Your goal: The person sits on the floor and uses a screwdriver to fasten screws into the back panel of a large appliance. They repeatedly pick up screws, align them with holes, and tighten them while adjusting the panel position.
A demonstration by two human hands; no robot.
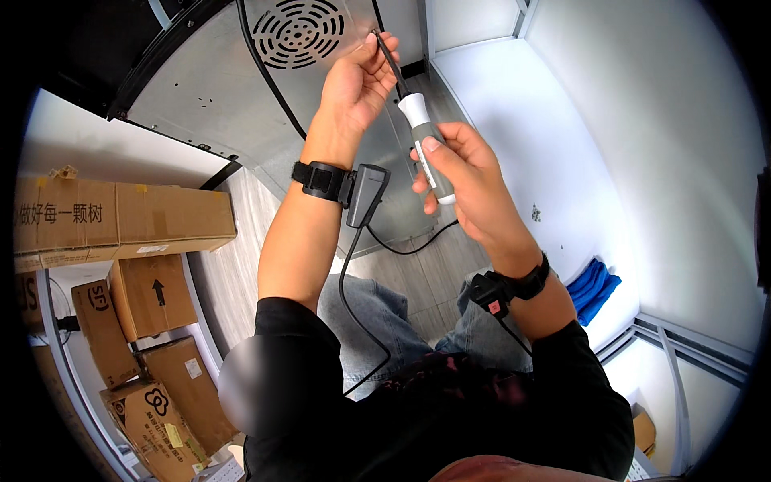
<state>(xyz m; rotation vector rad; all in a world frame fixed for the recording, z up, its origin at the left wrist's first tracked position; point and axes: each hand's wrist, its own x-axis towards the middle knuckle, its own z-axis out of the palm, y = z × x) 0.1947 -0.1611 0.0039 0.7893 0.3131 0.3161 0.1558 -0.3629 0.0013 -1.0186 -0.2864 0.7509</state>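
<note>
One screwdriver point(419, 127): right fingers point(451, 163) grip its grey-white handle point(426, 164), left fingers point(367, 55) its dark shaft point(389, 60).

The screwdriver point(422, 131) is grey and white with a dark shaft point(389, 60) — the metal panel point(225, 96) silvery, its vent point(297, 34) ringed with concentric black slots. Cloth point(593, 291) deep blue; floor point(229, 269) grey wood-grain.

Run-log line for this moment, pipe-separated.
right hand: grips screwdriver handle | left hand: at shaft | tip: near vented metal panel | tip contact: unclear
</note>
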